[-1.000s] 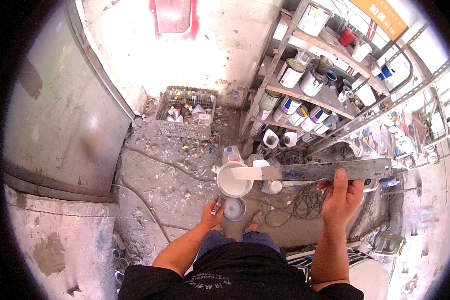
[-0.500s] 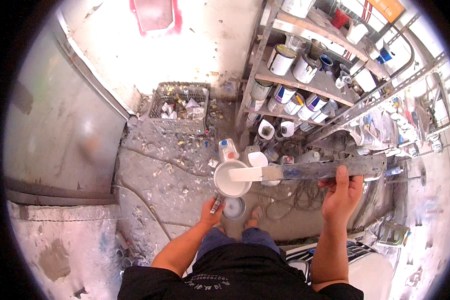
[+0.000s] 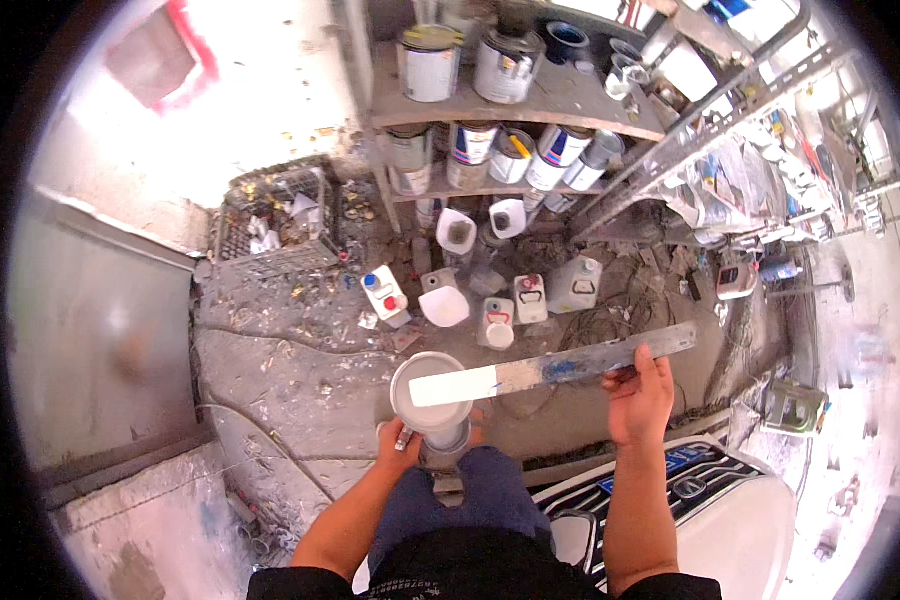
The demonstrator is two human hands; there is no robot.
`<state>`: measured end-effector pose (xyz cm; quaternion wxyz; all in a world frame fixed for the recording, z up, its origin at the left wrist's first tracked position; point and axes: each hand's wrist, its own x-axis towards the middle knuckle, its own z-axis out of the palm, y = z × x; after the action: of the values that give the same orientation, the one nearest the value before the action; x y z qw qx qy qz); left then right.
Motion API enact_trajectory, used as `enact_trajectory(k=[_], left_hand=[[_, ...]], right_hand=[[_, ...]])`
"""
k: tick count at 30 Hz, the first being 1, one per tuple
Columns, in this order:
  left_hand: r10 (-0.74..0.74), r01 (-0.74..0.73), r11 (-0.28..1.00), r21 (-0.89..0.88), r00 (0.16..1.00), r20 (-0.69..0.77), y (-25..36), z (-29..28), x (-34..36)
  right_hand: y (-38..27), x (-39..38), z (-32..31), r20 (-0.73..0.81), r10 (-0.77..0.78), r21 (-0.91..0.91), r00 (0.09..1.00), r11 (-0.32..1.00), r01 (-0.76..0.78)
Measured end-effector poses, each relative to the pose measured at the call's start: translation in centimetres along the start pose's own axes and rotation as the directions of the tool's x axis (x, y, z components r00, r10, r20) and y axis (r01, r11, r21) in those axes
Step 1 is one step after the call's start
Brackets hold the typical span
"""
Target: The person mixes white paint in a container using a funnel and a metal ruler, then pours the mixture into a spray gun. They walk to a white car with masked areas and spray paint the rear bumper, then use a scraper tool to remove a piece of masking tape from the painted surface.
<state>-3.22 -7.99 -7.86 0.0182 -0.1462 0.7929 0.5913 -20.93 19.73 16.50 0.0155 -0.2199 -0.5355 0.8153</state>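
In my left hand (image 3: 398, 448), fingers closed, is the handle of a round white pot (image 3: 399, 402); a small silvery part of the handle shows above the fist. My right hand (image 3: 640, 405) grips the far right part of a long flat stirring stick (image 3: 570, 368), thumb on top. The stick is grey and stained blue, and its left end is coated in wet-looking white. That white end lies across the pot's mouth and hides part of the inside. A grey round can (image 3: 454, 437) shows behind and below the pot, partly covered.
Several plastic jugs (image 3: 496, 324) stand on the littered floor ahead. Beyond them a metal shelf (image 3: 620, 118) carries paint cans. A crate of rubbish (image 3: 277, 262) stands at the far left. A hose (image 3: 270, 440) runs along the left. A white car front (image 3: 730, 520) is close on my right.
The view has turned right and the shelf sits further left in it. More of the stick's white end shows above the pot. Both hands keep their holds.
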Motion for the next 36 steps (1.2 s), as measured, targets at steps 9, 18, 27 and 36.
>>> enact_trajectory(k=[9, 18, 27, 36], left_hand=[[0.038, -0.169, 0.844, 0.509, 0.966, 0.256, -4.4, 7.1, 3.9], [-0.270, 0.160, 0.901, 0.403, 0.935, 0.231, -8.5, 8.9, 6.6], [-0.568, 0.516, 0.797, 0.314, 0.818, 0.097, -11.6, 7.0, 4.9], [-0.620, 0.610, 0.772, 0.177, 0.785, -0.004, -13.4, 5.9, 5.5]], right_hand=[[3.5, 12.7, -12.5, -0.245, 0.204, 0.247, 0.948, 0.958, -0.143], [9.4, 30.1, -28.2, -0.260, 0.173, 0.087, 0.950, 0.984, -0.156], [22.3, 44.4, -31.4, -0.314, 0.295, -0.193, 0.902, 0.911, -0.365], [30.7, 50.1, -31.9, -0.328, 0.258, -0.363, 0.909, 0.853, -0.374]])
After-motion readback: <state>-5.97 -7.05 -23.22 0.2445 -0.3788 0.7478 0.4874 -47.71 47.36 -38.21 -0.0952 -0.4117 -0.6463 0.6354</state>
